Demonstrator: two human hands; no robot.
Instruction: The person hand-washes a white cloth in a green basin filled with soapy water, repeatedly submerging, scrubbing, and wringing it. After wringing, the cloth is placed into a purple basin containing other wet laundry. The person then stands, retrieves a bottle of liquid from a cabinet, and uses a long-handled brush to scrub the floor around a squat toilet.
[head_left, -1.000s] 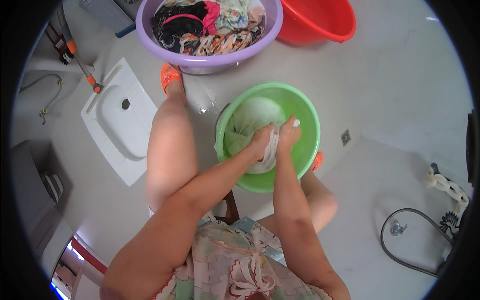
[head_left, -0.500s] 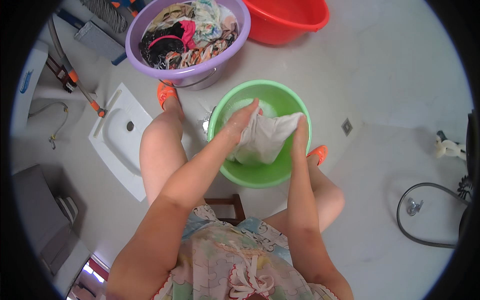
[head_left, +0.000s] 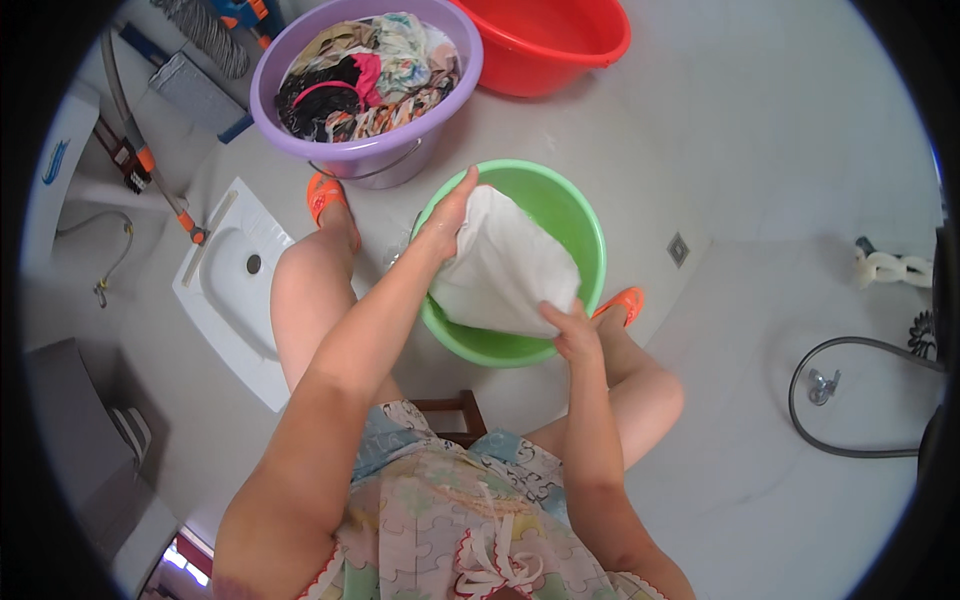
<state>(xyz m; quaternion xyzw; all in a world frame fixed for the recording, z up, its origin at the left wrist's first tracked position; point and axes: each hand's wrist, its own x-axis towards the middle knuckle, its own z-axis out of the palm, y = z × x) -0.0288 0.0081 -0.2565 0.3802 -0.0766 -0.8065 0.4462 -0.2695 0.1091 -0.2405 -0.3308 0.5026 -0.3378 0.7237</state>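
Note:
A white cloth (head_left: 508,262) is stretched out between my two hands over a green basin (head_left: 480,346) on the floor. My left hand (head_left: 450,218) grips its upper left edge near the basin's left rim. At the lower right corner, my right hand (head_left: 572,328) pinches the cloth with the thumb on top. The cloth hides most of the basin's inside; only a strip of green wall shows at the upper right and along the bottom.
Beyond the basin stands a purple tub (head_left: 385,150) full of wet clothes, beside a red basin (head_left: 530,70). To the left is a white squat toilet (head_left: 225,270). A floor drain (head_left: 678,250) and a dark hose (head_left: 800,410) lie to the right.
The cloth has gone from bunched and hanging to spread flat. My left hand has moved up and left, my right hand down and toward me. The whole view has shifted slightly.

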